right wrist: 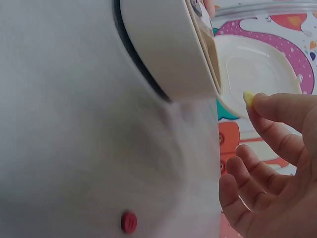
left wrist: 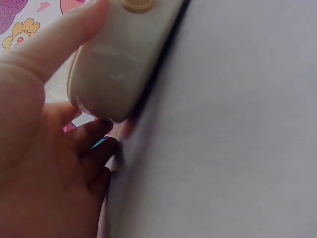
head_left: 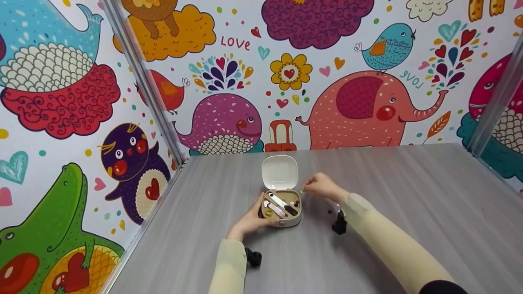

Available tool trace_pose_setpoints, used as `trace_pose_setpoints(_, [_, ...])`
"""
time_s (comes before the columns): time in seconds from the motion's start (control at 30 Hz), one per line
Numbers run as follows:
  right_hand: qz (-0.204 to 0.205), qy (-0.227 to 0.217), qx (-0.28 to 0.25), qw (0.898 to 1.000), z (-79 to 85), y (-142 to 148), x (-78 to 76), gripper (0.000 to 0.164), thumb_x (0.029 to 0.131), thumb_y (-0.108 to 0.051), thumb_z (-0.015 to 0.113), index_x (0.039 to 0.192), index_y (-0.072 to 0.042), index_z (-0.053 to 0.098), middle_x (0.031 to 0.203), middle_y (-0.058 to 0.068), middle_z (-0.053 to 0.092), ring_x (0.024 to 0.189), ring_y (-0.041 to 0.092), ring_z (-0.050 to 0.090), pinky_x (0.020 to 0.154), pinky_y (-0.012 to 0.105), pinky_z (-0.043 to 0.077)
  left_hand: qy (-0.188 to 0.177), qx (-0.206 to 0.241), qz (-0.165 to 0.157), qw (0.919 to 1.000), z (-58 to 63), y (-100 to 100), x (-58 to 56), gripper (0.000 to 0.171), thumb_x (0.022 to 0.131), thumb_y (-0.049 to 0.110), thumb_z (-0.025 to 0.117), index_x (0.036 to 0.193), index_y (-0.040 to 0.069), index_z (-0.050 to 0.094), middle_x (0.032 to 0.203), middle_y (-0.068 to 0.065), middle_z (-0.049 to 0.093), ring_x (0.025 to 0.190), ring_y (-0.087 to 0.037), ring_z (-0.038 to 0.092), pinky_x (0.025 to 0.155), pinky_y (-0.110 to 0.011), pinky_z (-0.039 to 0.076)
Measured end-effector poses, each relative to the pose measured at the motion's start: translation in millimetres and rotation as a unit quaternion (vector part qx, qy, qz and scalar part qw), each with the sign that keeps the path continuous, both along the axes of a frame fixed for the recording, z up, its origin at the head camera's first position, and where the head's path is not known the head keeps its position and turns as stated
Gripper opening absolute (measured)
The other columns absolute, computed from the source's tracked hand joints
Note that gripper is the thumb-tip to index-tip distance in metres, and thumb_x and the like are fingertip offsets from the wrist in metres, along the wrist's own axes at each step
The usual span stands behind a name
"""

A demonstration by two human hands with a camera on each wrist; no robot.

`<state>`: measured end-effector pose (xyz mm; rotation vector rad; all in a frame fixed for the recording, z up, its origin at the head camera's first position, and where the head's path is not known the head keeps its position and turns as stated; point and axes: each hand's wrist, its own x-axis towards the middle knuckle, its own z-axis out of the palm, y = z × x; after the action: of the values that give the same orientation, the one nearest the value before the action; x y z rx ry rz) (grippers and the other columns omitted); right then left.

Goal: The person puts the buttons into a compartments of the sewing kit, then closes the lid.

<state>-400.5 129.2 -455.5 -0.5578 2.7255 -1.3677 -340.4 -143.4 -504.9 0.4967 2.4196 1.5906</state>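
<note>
A small cream sewing box (head_left: pixel 290 222) stands on the table with its white lid (head_left: pixel 280 172) raised at the back. My left hand (head_left: pixel 252 220) grips the box at its left front corner, thumb (left wrist: pixel 64 39) along the front wall near the round clasp (left wrist: pixel 137 4). My right hand (head_left: pixel 325 186), just right of the box and lid, pinches a small yellow button (right wrist: pixel 248 97) between thumb and index finger. Its other fingers are loosely bent. Inside the box, a long white-and-black tool (head_left: pixel 284 204) lies beside a smaller pink-and-white one (head_left: pixel 276 209).
A red button (right wrist: pixel 129 222) lies on the grey table (head_left: pixel 408 212), right of the box. Small yellowish pieces (head_left: pixel 268 212) fill the box's left compartment; dark and white bits (head_left: pixel 296 203) sit in the right one. Cartoon-printed panels (head_left: pixel 229 122) stand behind and left.
</note>
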Motion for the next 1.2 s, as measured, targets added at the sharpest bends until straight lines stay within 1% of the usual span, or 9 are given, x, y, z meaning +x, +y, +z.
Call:
trace_pose_setpoints(0.2, [0.010, 0.008, 0.015, 1.000, -2.2, -13, 1.8, 0.011, 0.079, -0.007, 0.068, 0.077, 0.003, 0.073, 0.066, 0.002, 0.063, 0.057, 0.009, 0.046, 0.052, 0.022, 0.038, 0.001, -0.008, 0.003, 1.0000, -0.8, 0, 0.7, 0.114, 0.077, 0.027, 0.083, 0.155, 0.003, 0.003, 0.157, -0.026, 0.011, 0.142, -0.043, 0.016, 0.115, -0.052, 0.016])
trace_pose_setpoints(0.23, [0.011, 0.011, 0.016, 1.000, -3.0, -15, 2.0, 0.010, 0.079, -0.006, 0.069, 0.077, 0.003, 0.073, 0.066, 0.000, 0.062, 0.056, 0.008, 0.046, 0.052, 0.022, 0.037, 0.003, -0.010, 0.003, 0.9999, -1.0, 1, 1.0, 0.114, 0.077, 0.027, 0.083, 0.155, 0.003, 0.002, 0.157, -0.026, 0.011, 0.142, -0.043, 0.017, 0.114, -0.053, 0.016])
trace_pose_setpoints(0.33, [0.025, 0.014, 0.014, 0.999, -5.8, -18, 3.4, 0.011, 0.080, -0.005, 0.068, 0.078, 0.004, 0.072, 0.067, -0.002, 0.063, 0.057, 0.008, 0.046, 0.053, 0.022, 0.037, 0.006, -0.010, 0.000, 0.9999, -2.1, 1, 1.3, 0.115, 0.077, 0.026, 0.083, 0.155, 0.002, 0.002, 0.157, -0.026, 0.011, 0.141, -0.043, 0.018, 0.114, -0.053, 0.017])
trace_pose_setpoints(0.53, [0.038, 0.015, 0.016, 0.999, -7.6, -23, 5.8, 0.011, 0.081, -0.004, 0.067, 0.079, 0.005, 0.072, 0.069, 0.003, 0.066, 0.058, 0.008, 0.048, 0.054, 0.022, 0.039, 0.003, -0.016, 0.004, 0.9999, -0.7, 3, 1.3, 0.114, 0.077, 0.027, 0.082, 0.155, 0.003, 0.003, 0.159, -0.022, 0.011, 0.143, -0.038, 0.016, 0.115, -0.049, 0.018])
trace_pose_setpoints(0.67, [0.041, 0.018, 0.028, 0.999, -9.6, -25, 3.9, 0.009, 0.080, -0.004, 0.067, 0.079, 0.003, 0.073, 0.070, 0.003, 0.066, 0.058, 0.009, 0.048, 0.053, 0.023, 0.038, 0.002, -0.017, 0.006, 0.9998, 1.7, 3, 2.3, 0.113, 0.078, 0.026, 0.082, 0.155, 0.004, 0.003, 0.159, -0.023, 0.010, 0.143, -0.039, 0.015, 0.115, -0.050, 0.016])
trace_pose_setpoints(0.83, [0.051, 0.026, 0.034, 0.998, -14.0, -26, 3.3, 0.008, 0.080, -0.003, 0.065, 0.079, 0.002, 0.072, 0.070, 0.003, 0.066, 0.056, 0.008, 0.048, 0.052, 0.023, 0.039, 0.001, -0.023, 0.008, 0.9997, 2.4, 1, 3.0, 0.114, 0.077, 0.029, 0.082, 0.155, 0.005, 0.003, 0.159, -0.023, 0.009, 0.143, -0.040, 0.014, 0.115, -0.051, 0.015])
trace_pose_setpoints(1.07, [0.045, 0.022, 0.038, 0.998, -19.5, -28, 3.5, 0.007, 0.081, -0.004, 0.066, 0.077, 0.000, 0.070, 0.070, 0.000, 0.063, 0.056, 0.008, 0.048, 0.051, 0.022, 0.040, -0.008, -0.014, 0.006, 0.9998, 1.0, 1, 2.3, 0.114, 0.077, 0.030, 0.082, 0.156, 0.005, 0.002, 0.159, -0.023, 0.009, 0.143, -0.040, 0.014, 0.115, -0.051, 0.015])
trace_pose_setpoints(1.2, [0.036, 0.026, 0.042, 0.998, -19.4, -29, 3.9, 0.006, 0.081, -0.005, 0.068, 0.076, -0.002, 0.070, 0.077, 0.003, 0.061, 0.061, 0.011, 0.050, 0.053, 0.023, 0.041, -0.008, -0.010, 0.005, 0.9999, 1.5, 1, 0.9, 0.115, 0.077, 0.029, 0.083, 0.155, 0.005, 0.002, 0.159, -0.024, 0.008, 0.143, -0.040, 0.013, 0.115, -0.051, 0.015])
